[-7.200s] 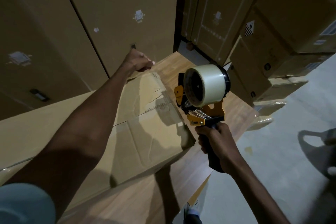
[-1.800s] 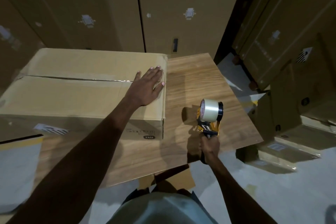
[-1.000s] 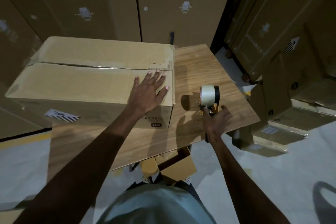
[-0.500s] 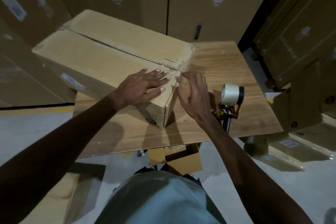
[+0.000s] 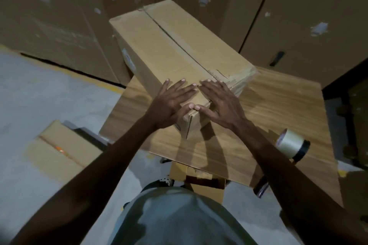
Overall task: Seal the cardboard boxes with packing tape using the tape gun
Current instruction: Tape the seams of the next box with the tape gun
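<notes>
Both hands flat on near corner of cardboard box, tape gun set down on table.

Head view: left hand (image 5: 169, 103) and right hand (image 5: 220, 103) rest palms down, fingers straight and spread, on top of the cardboard box (image 5: 175, 45) at frame centre, thumbs nearly touching at its near corner. Box lies on the wooden table (image 5: 278, 105), running toward 11 o'clock, its top seam visible. Tape gun (image 5: 291, 145) lies on the table at 4 o'clock from the hands, untouched, near the right forearm. Smaller box (image 5: 59, 151) on the floor at 8 o'clock.
</notes>
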`<state>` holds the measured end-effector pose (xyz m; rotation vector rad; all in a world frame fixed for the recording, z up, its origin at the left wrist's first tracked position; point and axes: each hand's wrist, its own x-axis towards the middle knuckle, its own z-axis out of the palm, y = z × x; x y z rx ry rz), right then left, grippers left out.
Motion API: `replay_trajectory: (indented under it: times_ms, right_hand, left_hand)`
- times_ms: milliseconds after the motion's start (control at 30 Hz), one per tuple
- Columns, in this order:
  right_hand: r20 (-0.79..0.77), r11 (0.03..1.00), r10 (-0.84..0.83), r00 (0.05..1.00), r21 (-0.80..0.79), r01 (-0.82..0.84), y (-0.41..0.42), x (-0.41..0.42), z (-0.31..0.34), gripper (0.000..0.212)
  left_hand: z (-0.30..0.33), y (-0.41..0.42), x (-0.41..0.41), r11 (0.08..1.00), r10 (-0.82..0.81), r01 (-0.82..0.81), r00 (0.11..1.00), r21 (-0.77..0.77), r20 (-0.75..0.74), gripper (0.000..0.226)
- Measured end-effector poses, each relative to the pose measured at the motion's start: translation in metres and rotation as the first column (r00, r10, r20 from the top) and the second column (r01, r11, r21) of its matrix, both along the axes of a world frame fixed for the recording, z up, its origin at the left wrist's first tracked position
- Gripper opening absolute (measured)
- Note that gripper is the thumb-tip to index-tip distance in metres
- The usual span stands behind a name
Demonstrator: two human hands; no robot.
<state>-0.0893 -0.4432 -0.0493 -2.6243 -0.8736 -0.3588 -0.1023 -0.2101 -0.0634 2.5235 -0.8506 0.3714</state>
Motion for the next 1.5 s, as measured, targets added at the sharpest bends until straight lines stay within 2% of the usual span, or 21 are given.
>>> replay_trajectory:
  times_ms: [133, 267, 433, 500, 533, 633, 733, 800, 933, 1067, 1167, 1233, 1333, 1400, 1500]
  right_hand:
    - [0.057, 0.999, 0.043, 0.997, -0.004, -0.042, -0.004, 0.004, -0.01, 0.075]
    - [0.098, 0.988, 0.121, 0.988, -0.107, -0.11, -0.01, 0.009, -0.014, 0.076]
    - [0.081, 0.929, 0.202, 0.976, -0.331, -0.165, -0.02, 0.017, -0.009, 0.08]
    - [0.056, 0.909, 0.275, 0.96, -0.341, -0.241, -0.028, 0.021, -0.003, 0.081]
    - [0.026, 0.918, 0.281, 0.959, -0.297, -0.261, -0.033, 0.022, 0.001, 0.083]
    - [-0.088, 0.983, 0.126, 0.988, -0.119, -0.136, -0.048, 0.032, 0.017, 0.09]
    - [-0.154, 0.993, -0.001, 0.988, -0.118, -0.018, -0.053, 0.045, 0.025, 0.098]
    - [-0.191, 0.989, -0.03, 0.981, -0.147, 0.002, -0.051, 0.047, 0.023, 0.102]
    - [-0.175, 0.985, -0.055, 0.983, -0.168, 0.026, -0.046, 0.038, 0.014, 0.097]
    - [-0.113, 0.956, -0.067, 0.991, -0.291, 0.031, -0.042, 0.023, 0.007, 0.091]
    - [-0.063, 0.943, -0.127, 0.99, -0.318, 0.101, -0.033, 0.013, 0.001, 0.085]
    - [-0.068, 0.942, -0.106, 0.992, -0.327, 0.078, -0.034, 0.013, 0.003, 0.087]
    - [-0.148, 0.97, -0.057, 0.987, -0.244, 0.02, -0.051, 0.022, 0.012, 0.089]
    - [-0.168, 0.978, -0.135, 0.977, -0.183, 0.104, -0.062, 0.031, 0.02, 0.088]
    - [-0.197, 0.956, -0.259, 0.946, -0.192, 0.222, -0.066, 0.038, 0.025, 0.088]
  left_hand:
    - [0.004, 0.003, 0.002, 0.997, -0.026, 0.028, 0.999, 0.068, -0.03, 0.069]
    - [0.001, 0.007, 0.008, 0.988, -0.043, 0.044, 0.999, 0.149, -0.007, 0.084]
    - [0.0, 0.004, 0.006, 0.987, -0.027, 0.022, 0.999, 0.157, 0.03, 0.083]
    - [0.001, 0.001, 0.001, 0.992, -0.001, -0.003, 1.0, 0.127, 0.03, 0.08]
    - [0.001, -0.001, -0.002, 0.994, 0.016, -0.02, 0.999, 0.11, 0.033, 0.078]
    - [0.003, -0.013, -0.009, 0.994, 0.099, -0.1, 0.994, 0.037, 0.04, 0.076]
    - [0.001, -0.036, -0.013, 0.965, 0.264, -0.264, 0.962, -0.005, 0.077, 0.086]
    - [-0.001, -0.044, -0.013, 0.95, 0.307, -0.311, 0.945, 0.017, 0.112, 0.084]
    - [-0.001, -0.035, -0.007, 0.958, 0.27, -0.275, 0.961, 0.082, 0.065, 0.084]
    - [0.008, -0.007, 0.004, 0.989, 0.122, -0.119, 0.992, 0.084, -0.031, 0.088]
    - [0.011, 0.009, 0.014, 0.996, 0.032, -0.029, 0.999, 0.08, -0.042, 0.088]
    - [0.01, 0.012, 0.018, 0.995, 0.033, -0.03, 0.999, 0.098, -0.03, 0.088]
    - [0.018, -0.003, 0.017, 0.974, 0.111, -0.094, 0.991, 0.205, -0.072, 0.098]
    - [0.023, -0.022, 0.013, 0.934, 0.233, -0.177, 0.96, 0.31, -0.155, 0.102]
    - [0.025, -0.044, 0.009, 0.874, 0.38, -0.298, 0.911, 0.383, -0.159, 0.111]
